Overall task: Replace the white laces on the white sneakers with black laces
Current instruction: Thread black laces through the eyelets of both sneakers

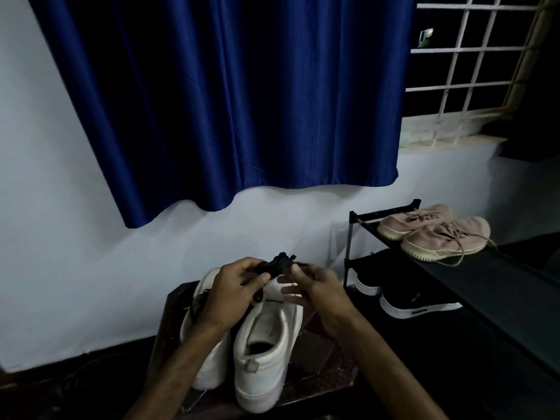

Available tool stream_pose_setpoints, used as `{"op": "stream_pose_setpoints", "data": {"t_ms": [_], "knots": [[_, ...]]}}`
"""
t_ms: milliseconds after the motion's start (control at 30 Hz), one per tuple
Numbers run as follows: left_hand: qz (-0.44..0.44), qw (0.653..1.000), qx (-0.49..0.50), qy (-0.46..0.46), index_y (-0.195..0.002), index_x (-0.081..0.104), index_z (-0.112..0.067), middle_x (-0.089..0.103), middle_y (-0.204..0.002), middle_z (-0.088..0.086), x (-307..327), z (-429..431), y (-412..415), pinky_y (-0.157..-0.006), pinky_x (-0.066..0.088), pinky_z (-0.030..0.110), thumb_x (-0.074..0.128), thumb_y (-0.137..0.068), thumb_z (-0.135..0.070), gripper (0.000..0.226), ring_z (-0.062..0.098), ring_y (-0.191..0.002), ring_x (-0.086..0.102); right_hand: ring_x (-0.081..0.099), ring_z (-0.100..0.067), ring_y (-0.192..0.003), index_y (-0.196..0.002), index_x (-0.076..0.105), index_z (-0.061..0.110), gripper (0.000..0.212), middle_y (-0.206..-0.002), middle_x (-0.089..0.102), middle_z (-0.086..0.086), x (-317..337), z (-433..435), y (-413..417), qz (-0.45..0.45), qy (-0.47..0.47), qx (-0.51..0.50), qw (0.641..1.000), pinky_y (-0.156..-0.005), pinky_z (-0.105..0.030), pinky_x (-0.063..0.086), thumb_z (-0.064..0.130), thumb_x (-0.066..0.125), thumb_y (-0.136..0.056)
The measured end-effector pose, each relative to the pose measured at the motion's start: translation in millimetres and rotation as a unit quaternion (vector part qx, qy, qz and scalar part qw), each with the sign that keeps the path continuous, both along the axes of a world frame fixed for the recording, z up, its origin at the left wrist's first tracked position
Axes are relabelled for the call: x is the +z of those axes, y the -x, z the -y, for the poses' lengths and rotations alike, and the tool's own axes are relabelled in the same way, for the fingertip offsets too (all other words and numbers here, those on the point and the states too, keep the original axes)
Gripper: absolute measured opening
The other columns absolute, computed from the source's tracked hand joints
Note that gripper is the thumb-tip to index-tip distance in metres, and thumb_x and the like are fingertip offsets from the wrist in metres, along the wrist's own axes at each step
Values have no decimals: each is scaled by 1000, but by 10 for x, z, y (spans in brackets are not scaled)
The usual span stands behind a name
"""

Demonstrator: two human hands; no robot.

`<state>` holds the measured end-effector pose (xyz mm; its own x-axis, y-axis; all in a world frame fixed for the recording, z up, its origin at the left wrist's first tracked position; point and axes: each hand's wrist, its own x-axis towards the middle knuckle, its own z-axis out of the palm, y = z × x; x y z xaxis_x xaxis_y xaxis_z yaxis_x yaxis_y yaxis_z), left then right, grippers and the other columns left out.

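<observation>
From where I stand, both hands are up just above the toe end of the white sneakers (pixel 266 344), working at a wadded bundle of black laces (pixel 280 263). The left hand (pixel 239 286) has its fingers (pixel 260 278) curled round the bundle. The right hand (pixel 315 289) pinches one end between thumb and forefinger, with its other fingers loose and spread.

The risk I see is the tangle. If the right hand pulls hard on that end, the wad could cinch into a knot instead of opening. A dropped lace would also be hard to find, since the room is dim and the floor round the sneakers is dark.

A dark strand (pixel 194 307) trails on the left side of the sneakers, and a stray loop could snag on it. Right of the sneakers stands a shoe rack (pixel 454 274), near enough to catch a swinging lace.
</observation>
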<state>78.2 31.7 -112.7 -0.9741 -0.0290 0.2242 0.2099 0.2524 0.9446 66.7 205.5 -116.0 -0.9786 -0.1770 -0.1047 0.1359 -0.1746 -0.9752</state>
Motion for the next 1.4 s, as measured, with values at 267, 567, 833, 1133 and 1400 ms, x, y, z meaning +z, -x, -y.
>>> {"op": "stream_pose_setpoints", "data": {"t_ms": [267,567,833,1133,1400], "knots": [[17,1000,-8,1,-96,67,-8,67,-64,3,54,37,-16,-53,49,24,60,-90,6,17,12,-59,62,62,-15,-53,-100,67,2,15,-71,69,-11,48,28,119,0,125,-86,988,-53,-25,56,11,55,-96],[14,1000,4,27,-108,64,-17,70,-90,4,85,149,29,-55,48,23,59,-86,14,38,17,-68,65,61,-16,-60,-97,68,-4,16,-75,66,-14,139,-49,232,-80,141,-122,979,-55,-24,55,6,56,-95],[-22,963,223,152,-82,71,-24,71,-83,-7,172,567,284,-83,55,35,64,-88,-3,23,15,-80,67,65,-15,-89,-100,66,7,22,-96,70,-4,286,-538,524,-125,135,-301,936,-72,-29,54,16,47,-101],[-103,947,163,256,-90,67,-21,65,-99,-6,113,367,204,-77,50,26,56,-87,8,32,10,-84,60,56,-15,-58,-107,58,8,11,-75,72,-10,210,-525,314,-191,-74,-64,977,-50,-23,46,12,55,-97],[-62,924,73,370,-100,69,-24,64,-106,-9,71,-125,128,-89,48,33,56,-93,-17,17,12,-102,59,67,-11,-57,-75,71,10,11,-66,72,0,-142,-387,278,-195,-275,8,942,-59,-26,57,1,73,-81]]}}
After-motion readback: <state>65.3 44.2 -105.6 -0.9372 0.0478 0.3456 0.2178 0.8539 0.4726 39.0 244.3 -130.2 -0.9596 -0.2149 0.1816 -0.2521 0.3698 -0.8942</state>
